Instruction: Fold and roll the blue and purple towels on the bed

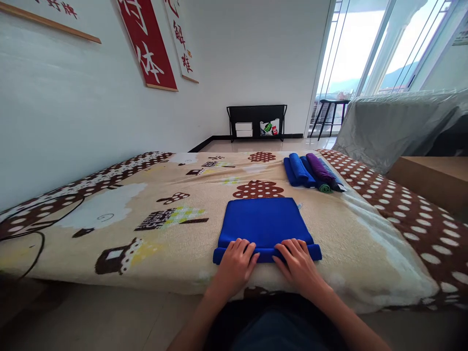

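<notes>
Head view: main risk = roll going skewed. The thick near-edge roll of the flat royal-blue fabric piece pokes out past the flat part at both ends; if L & R hands push unevenly, it'd prob. cone or slide sideways. Loose finger pressure could let it spring open, esp. w/ fabric this thick-looking. Soft, cream patterned plush blanket underneath might drag or bunch too, b/c it gives under pressure.

L hand: half-closed, fingers bent over top of roll, thumb on near side, i.e. a light grasp. R hand: same, a bit further along; gap btwn the two, roll visible there. Neither clenched nor released.

Fabric lies on blanket right in front of person, flat part stretching away. Beyond it, to the R: bright-blue fabric roll, purple fabric roll & small green coiled roll, bunched tog.
</notes>
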`<control>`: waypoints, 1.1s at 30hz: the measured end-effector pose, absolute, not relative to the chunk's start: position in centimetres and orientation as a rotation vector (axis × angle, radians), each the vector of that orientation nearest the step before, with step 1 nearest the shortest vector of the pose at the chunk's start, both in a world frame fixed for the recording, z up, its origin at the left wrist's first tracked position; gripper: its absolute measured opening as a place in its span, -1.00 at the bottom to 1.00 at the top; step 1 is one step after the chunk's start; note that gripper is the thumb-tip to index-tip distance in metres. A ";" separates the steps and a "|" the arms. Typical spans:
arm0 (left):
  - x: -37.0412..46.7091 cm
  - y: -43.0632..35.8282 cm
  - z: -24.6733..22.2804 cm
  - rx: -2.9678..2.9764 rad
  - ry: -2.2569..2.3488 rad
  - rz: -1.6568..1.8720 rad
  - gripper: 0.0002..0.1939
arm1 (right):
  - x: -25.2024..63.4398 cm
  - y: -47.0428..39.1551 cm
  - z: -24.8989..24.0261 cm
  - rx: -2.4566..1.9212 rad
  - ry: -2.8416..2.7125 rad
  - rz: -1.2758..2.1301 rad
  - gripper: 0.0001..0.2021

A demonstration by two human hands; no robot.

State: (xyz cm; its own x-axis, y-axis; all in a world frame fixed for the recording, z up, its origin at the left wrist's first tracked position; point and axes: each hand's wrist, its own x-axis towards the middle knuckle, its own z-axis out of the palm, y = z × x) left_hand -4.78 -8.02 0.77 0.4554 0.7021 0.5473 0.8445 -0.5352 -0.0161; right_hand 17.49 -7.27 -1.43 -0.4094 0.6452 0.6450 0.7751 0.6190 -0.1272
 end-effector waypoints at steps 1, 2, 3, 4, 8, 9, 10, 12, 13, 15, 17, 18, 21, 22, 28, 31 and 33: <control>-5.0 -8.0 0.6 -2.404 -1.334 -0.680 -0.80 | 17.8 -7.1 -1.5 -1.117 -2.194 -0.279 -0.81; -5.3 -8.0 0.5 -2.389 -1.339 -0.656 -0.79 | 18.0 -7.0 -1.6 -1.131 -2.212 -0.312 -0.80; -5.5 -8.0 0.3 -2.384 -1.337 -0.635 -0.77 | 18.3 -6.9 -1.6 -1.153 -2.227 -0.345 -0.78; -5.7 -8.0 0.3 -2.386 -1.332 -0.612 -0.76 | 18.5 -6.8 -1.6 -1.180 -2.239 -0.371 -0.76; -6.0 -7.9 0.5 -2.415 -1.289 -0.535 -0.71 | 19.1 -6.6 -1.3 -1.236 -2.296 -0.361 -0.69; -6.0 -7.9 0.5 -2.424 -1.277 -0.528 -0.70 | 19.2 -6.5 -1.2 -1.223 -2.312 -0.344 -0.69; -6.0 -7.9 0.6 -2.436 -1.266 -0.523 -0.69 | 19.3 -6.5 -1.2 -1.199 -2.332 -0.327 -0.69; -6.1 -7.9 0.5 -2.452 -1.262 -0.518 -0.67 | 19.6 -6.4 -1.2 -1.150 -2.360 -0.293 -0.71; -6.1 -7.9 0.5 -2.453 -1.273 -0.513 -0.67 | 19.7 -6.4 -1.2 -1.137 -2.369 -0.276 -0.72; -6.0 -7.7 0.4 -2.429 -1.328 -0.500 -0.65 | 19.9 -6.2 -1.3 -1.141 -2.372 -0.253 -0.73; -6.1 -7.5 0.5 -2.385 -1.413 -0.479 -0.62 | 20.2 -5.8 -1.3 -1.191 -2.348 -0.261 -0.71; -6.3 -7.3 0.6 -2.363 -1.459 -0.464 -0.61 | 20.3 -5.7 -1.3 -1.222 -2.335 -0.272 -0.70; -7.2 -6.9 0.8 -2.314 -1.596 -0.396 -0.55 | 21.0 -5.2 -1.5 -1.313 -2.295 -0.312 -0.67; -7.7 -6.8 0.9 -2.305 -1.641 -0.374 -0.53 | 21.3 -5.1 -1.6 -1.336 -2.285 -0.323 -0.67; -11.0 -6.8 0.7 -2.268 -1.809 -0.337 -0.51 | 23.9 -4.8 -2.6 -1.454 -2.200 -0.408 -0.67; -12.1 -7.2 0.1 -2.184 -1.753 -0.465 -0.60 | 25.1 -5.1 -3.3 -1.442 -2.072 -0.522 -0.70; -12.5 -7.6 -0.5 -2.104 -1.648 -0.621 -0.70 | 25.9 -5.5 -3.9 -1.362 -2.005 -0.586 -0.74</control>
